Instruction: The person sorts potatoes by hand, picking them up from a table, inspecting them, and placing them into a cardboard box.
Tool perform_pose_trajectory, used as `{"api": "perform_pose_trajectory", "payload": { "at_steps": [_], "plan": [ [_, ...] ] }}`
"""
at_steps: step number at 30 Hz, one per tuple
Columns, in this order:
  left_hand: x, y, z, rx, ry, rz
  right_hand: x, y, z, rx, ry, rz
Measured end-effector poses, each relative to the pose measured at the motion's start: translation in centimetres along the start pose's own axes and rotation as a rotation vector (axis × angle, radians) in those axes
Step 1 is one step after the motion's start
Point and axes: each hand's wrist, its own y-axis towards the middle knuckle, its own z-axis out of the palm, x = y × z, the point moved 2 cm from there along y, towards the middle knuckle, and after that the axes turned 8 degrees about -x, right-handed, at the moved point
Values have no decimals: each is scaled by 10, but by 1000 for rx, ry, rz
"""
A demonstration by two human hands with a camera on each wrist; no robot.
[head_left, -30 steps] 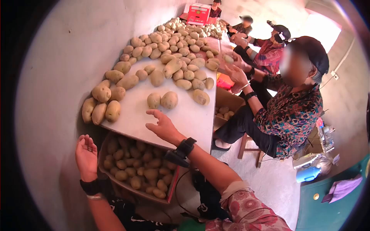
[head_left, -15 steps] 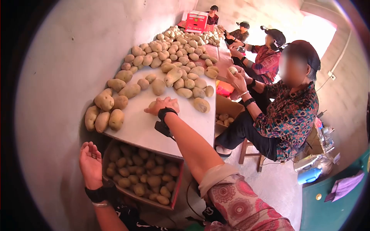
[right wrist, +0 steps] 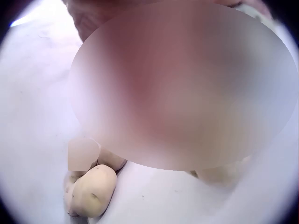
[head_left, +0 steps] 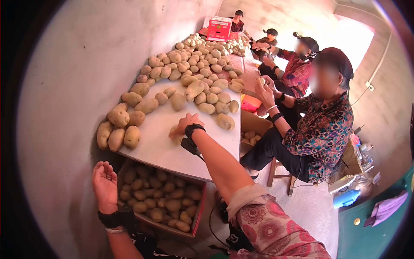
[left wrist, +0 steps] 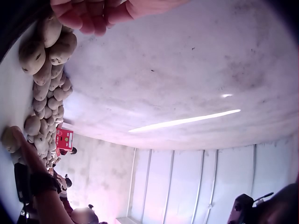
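Note:
On the white table [head_left: 151, 144], my right hand [head_left: 189, 124] reaches palm down over a potato [head_left: 175, 135], its fingers bent around it; the hand hides part of it. The left wrist view also has this potato [left wrist: 10, 140] under the right hand [left wrist: 19, 140]. My left hand [head_left: 105, 185] is raised palm up beside the wall, left of the box, fingers loosely curled and holding nothing; its fingers [left wrist: 91, 17] hang at the top of the left wrist view. Much of the right wrist view is blurred, though potatoes [right wrist: 96, 191] show low on its left.
A box of potatoes [head_left: 199, 216] stands below the table's near edge. Potatoes [head_left: 116, 117] line the left edge, and a large heap [head_left: 194, 56] covers the far part. A seated person [head_left: 323, 125] holds a potato at the right, with others beyond. A red box [head_left: 219, 29] stands at the far end.
My right hand has reached onto the table and over two potatoes, then come slightly back towards the near edge with a potato under its fingers. My left hand has stayed raised and empty.

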Motion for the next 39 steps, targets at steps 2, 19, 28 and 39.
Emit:
{"api": "perform_pose_trajectory", "payload": {
  "at_steps": [2,19,28,39],
  "plan": [
    [1,-3,2,-49,26,-21,-9,-7,1,-19,-23,-151],
    [29,2,16,-4,95,-48,-68,-102,46,-405,152,-438],
    [78,-42,59,267,387,-117,-70,-89,62,-353,158,-469],
    [156,-66,113,604,1170,586,-79,-96,52,-405,212,-575]
  ]
}}
